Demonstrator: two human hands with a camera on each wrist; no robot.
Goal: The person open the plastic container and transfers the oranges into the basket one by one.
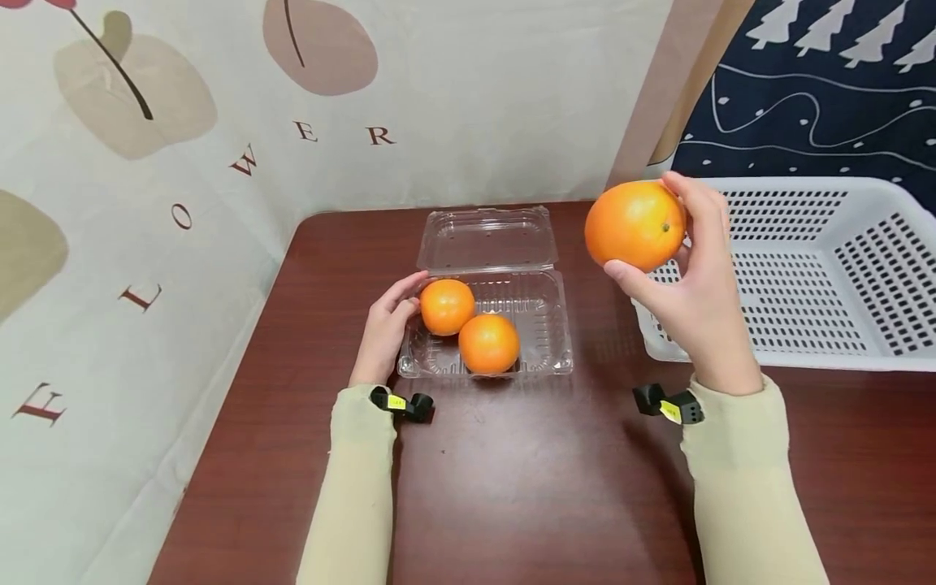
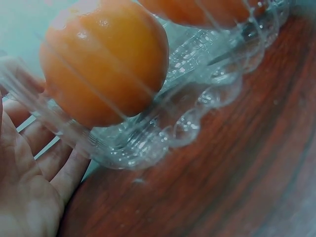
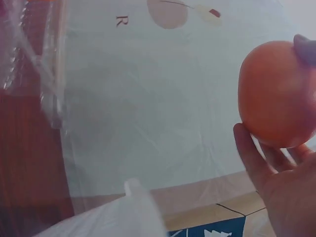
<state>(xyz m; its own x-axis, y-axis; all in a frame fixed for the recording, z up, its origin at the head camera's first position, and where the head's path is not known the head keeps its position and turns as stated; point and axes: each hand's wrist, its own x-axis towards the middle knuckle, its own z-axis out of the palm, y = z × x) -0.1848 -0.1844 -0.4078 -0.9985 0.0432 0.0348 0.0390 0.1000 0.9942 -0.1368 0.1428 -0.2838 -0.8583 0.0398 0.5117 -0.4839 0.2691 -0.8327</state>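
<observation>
My right hand [image 1: 705, 284] holds an orange [image 1: 634, 226] up in the air, thumb below it and fingers over its far side. The right wrist view shows this orange [image 3: 279, 94] against the wall cloth. Two more oranges lie in the left half of a clear plastic clamshell box [image 1: 541, 325], one orange [image 1: 447, 307] behind the other orange [image 1: 489, 344]. The box lid is folded back. Against the box's left wall rests my left hand [image 1: 383, 333]; its fingers lie extended along the outside of the plastic in the left wrist view.
A white perforated plastic basket [image 1: 797, 357] stands at the right, partly behind my right hand. Brown wooden table [image 1: 512, 487] lies under everything. A printed cloth [image 1: 497, 97] hangs behind and to the left, with a dark patterned cloth [image 1: 790, 114] behind the basket.
</observation>
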